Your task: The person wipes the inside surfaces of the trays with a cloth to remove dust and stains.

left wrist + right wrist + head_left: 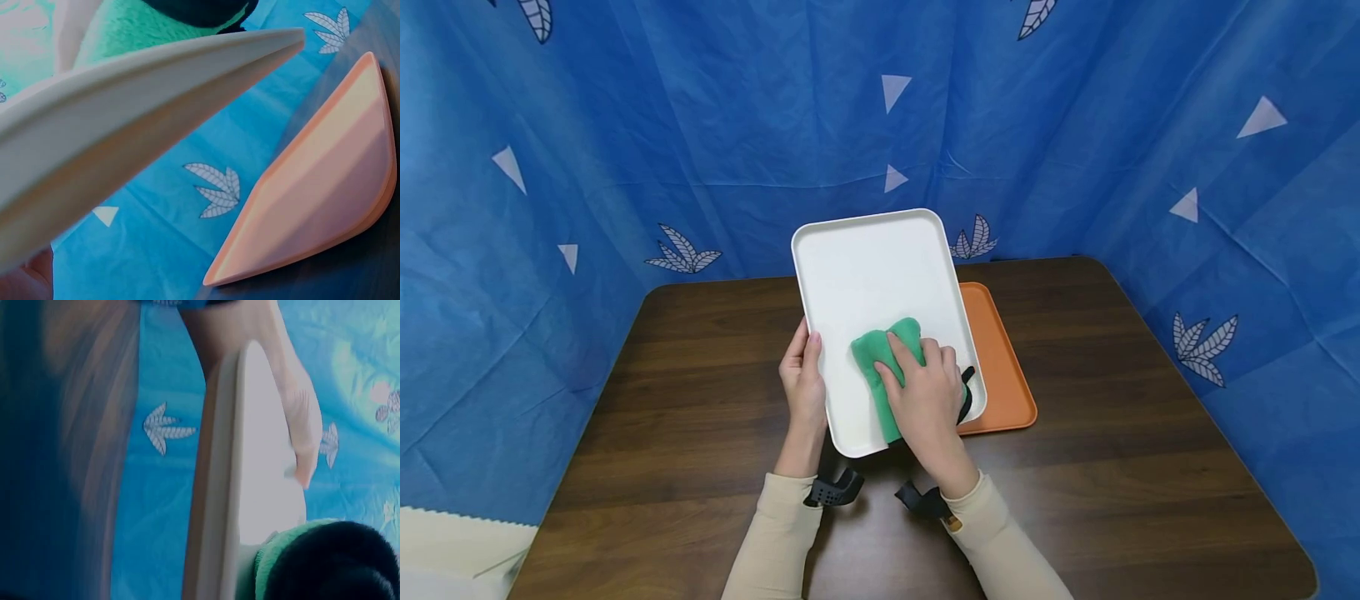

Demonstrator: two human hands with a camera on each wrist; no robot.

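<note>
The left hand (802, 379) is gripping the left rim of the tilted white rectangular plastic tray (868, 275) while the right hand (925, 396) is pressing, fingers flat, a folded green cloth (880, 354) against it, above the flat orange plastic tray (1000, 367) lying on the dark wooden bench (700, 375).

A white rectangular tray (872, 275) with rounded corners is held tilted, far edge raised, above the dark wooden table (700, 417). A folded green cloth (880, 358) is pressed flat against its near inner surface.
</note>
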